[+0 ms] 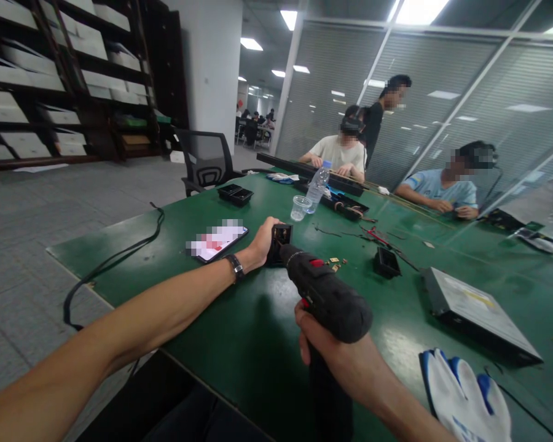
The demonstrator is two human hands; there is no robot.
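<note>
My left hand (262,241) reaches out across the green table (239,319) and grips a small black box-shaped part (280,240), holding it upright. My right hand (325,344) is wrapped round the handle of a black cordless drill (325,291). The drill's nose points at the black part and touches or nearly touches it. A black wristband sits on my left wrist. Small brass-coloured screws or bits (335,263) lie just right of the drill's tip.
A phone (217,241) lies left of my hand. A small black tray (387,262), a flat grey device (479,310), white-blue gloves (465,396), a plastic cup (299,207) and a water bottle (317,186) are on the table. Three people are at the far side. A black cable (115,258) hangs over the left edge.
</note>
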